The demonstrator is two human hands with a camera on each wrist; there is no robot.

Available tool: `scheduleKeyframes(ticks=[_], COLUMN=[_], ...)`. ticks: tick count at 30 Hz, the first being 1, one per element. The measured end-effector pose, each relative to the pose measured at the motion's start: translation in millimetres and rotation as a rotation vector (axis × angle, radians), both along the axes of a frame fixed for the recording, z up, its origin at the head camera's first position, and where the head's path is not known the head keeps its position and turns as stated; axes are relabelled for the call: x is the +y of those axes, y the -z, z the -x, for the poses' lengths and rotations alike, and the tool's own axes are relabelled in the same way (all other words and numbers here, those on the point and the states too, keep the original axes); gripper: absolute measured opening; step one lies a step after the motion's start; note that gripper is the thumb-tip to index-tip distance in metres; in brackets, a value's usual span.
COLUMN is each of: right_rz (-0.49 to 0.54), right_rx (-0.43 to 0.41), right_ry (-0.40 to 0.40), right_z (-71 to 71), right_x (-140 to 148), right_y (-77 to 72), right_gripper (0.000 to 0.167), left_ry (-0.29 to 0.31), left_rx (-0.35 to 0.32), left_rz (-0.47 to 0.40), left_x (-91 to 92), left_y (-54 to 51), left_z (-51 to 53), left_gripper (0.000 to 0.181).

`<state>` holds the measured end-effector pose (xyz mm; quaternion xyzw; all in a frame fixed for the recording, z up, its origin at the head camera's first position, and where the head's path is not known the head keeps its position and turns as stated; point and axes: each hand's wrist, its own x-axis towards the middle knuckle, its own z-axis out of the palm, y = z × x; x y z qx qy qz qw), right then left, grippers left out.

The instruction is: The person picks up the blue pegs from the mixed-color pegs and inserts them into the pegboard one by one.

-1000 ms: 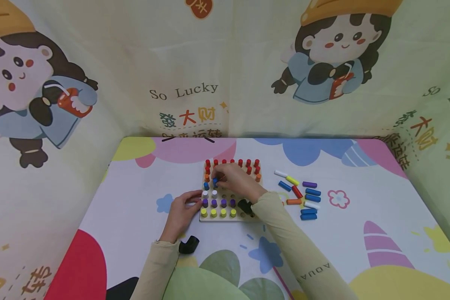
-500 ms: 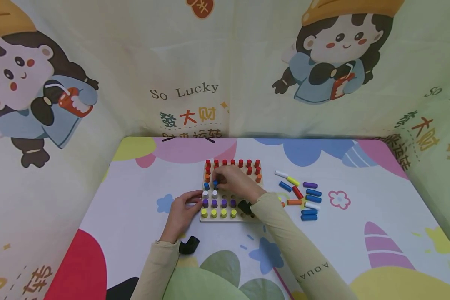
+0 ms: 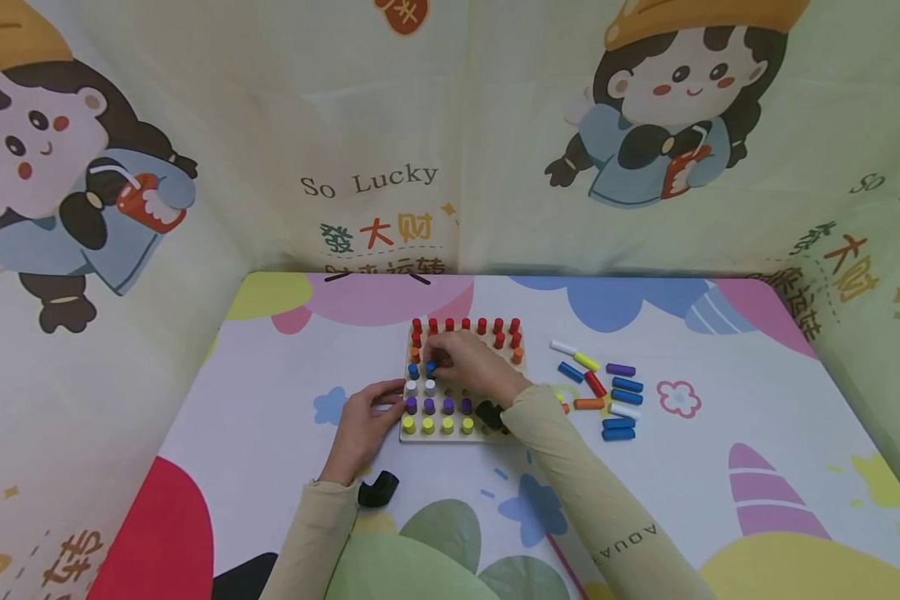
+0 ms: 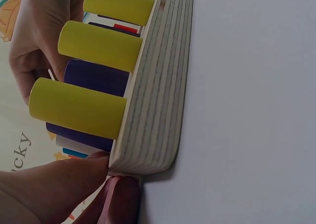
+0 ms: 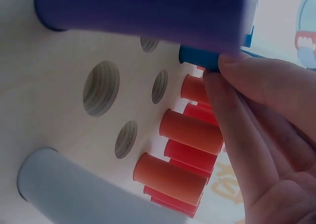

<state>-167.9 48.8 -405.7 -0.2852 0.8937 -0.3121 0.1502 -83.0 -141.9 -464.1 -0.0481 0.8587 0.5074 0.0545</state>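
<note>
A wooden pegboard (image 3: 457, 441) lies flat, with rows of yellow, purple, white, blue, orange and red pegs standing in it. My right hand (image 3: 474, 360) reaches over the board. Its thumb and fingers pinch a blue peg (image 5: 197, 57), which stands upright at the board; whether it sits fully in its hole is hidden. Beside it stands another blue peg (image 3: 413, 372). My left hand (image 3: 367, 425) rests at the board's left side, fingertips touching the edge near the front corner, as the left wrist view shows. The right hand and sleeve hide part of the board.
To the right of the board lie several loose pegs, among them a purple peg (image 3: 620, 370), a red peg (image 3: 594, 384) and an orange peg (image 3: 588, 404). Bare holes (image 5: 101, 88) show in the board. A printed cloth (image 3: 720, 333) covers the table; printed curtains stand behind it.
Both hands stay almost where they were. The blue peg under my right fingers looks slightly lower than a second ago, with the fingers still on it.
</note>
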Motion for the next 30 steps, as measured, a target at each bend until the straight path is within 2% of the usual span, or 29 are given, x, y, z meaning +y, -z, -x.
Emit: scheduleKeyframes(ticks=[24, 30], right_rz=[-0.026, -0.006], right_rx=[0.015, -0.02], right_ry=[-0.022, 0.005], right_z=[-1.0, -3.3], right_x=[0.5, 2.0], right_y=[4.1, -0.9], right_gripper=[0.013, 0.015], left_ry=[0.003, 0.001], left_rx=[-0.02, -0.022], left_rz=[0.0, 0.003], left_x=[0.4, 0.2], left_y=[-1.2, -0.7], left_z=[-0.8, -0.6], left_gripper=[0.037, 0.036])
